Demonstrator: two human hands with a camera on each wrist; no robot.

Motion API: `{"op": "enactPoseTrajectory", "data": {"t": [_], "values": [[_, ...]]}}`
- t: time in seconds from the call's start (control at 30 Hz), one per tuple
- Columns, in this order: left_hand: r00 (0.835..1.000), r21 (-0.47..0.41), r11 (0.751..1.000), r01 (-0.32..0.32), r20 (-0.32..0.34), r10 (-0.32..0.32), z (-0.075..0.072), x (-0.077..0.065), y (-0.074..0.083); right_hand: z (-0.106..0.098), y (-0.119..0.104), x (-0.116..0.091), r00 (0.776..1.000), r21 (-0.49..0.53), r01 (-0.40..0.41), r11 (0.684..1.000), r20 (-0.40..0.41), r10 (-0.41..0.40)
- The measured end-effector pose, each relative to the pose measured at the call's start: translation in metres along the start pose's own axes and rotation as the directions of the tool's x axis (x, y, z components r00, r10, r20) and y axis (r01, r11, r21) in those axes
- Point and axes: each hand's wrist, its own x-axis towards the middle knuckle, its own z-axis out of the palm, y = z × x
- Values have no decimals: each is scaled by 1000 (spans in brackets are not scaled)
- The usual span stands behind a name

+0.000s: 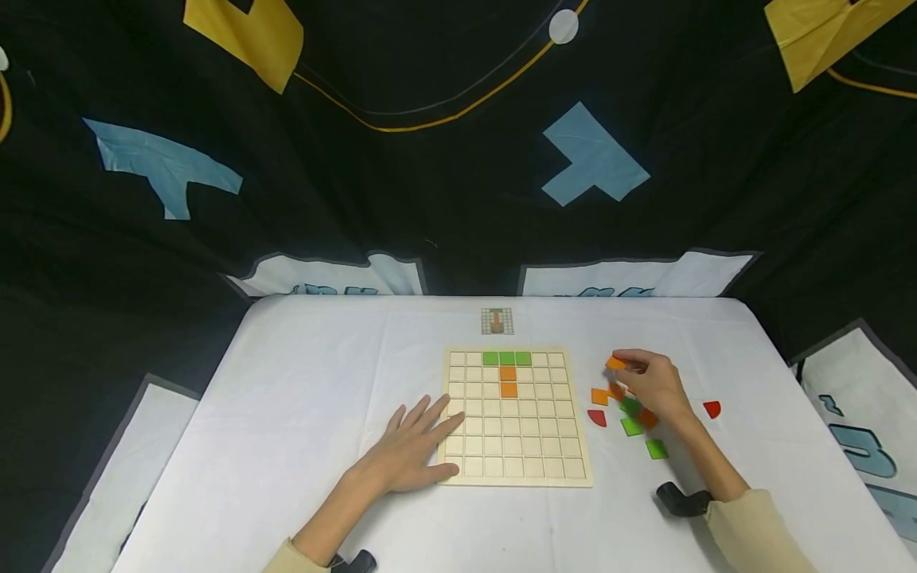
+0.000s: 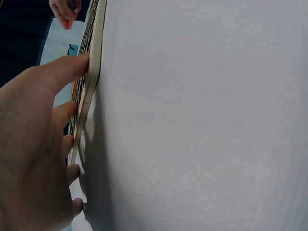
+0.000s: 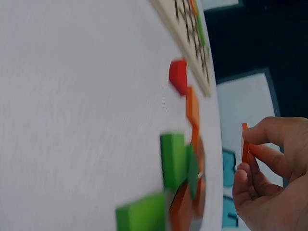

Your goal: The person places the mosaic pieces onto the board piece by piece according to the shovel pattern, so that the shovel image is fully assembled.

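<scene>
In the right half of the head frame, the right hand (image 1: 652,387) pinches an orange square tile (image 1: 614,363) between thumb and fingers, raised above a loose group of pieces: orange squares (image 1: 599,396), green squares (image 1: 656,449) and a red quarter-circle (image 1: 597,418). A second red quarter-circle (image 1: 712,409) lies farther right. At lower centre, the left hand (image 1: 411,454) is spread, its thumb and fingers touching the left side of the pale grid board (image 1: 533,484). Near the board's top, three green tiles (image 1: 507,358) sit in a row, with two orange tiles (image 1: 508,389) in a column under the middle one. A small printed grid card (image 1: 497,321) lies above the board.
</scene>
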Motion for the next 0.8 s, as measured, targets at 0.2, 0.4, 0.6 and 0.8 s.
{"op": "enactPoseTrajectory", "data": {"t": [0.2,0.4,0.6,0.8], "values": [[1000,-2,1000,-3,1,3,-1,0,0,13,-18,-7,993,22,108,994,45,-109],[1000,-3,1000,0,4,0,-1,0,1,31,-33,-12,974,62,202,977,88,-207],[1000,-4,1000,-4,2,4,0,-1,1,50,-42,-14,938,69,306,950,151,-313],[1000,-6,1000,-7,-2,7,0,0,1,66,-51,-18,914,68,343,937,207,-349]]}}
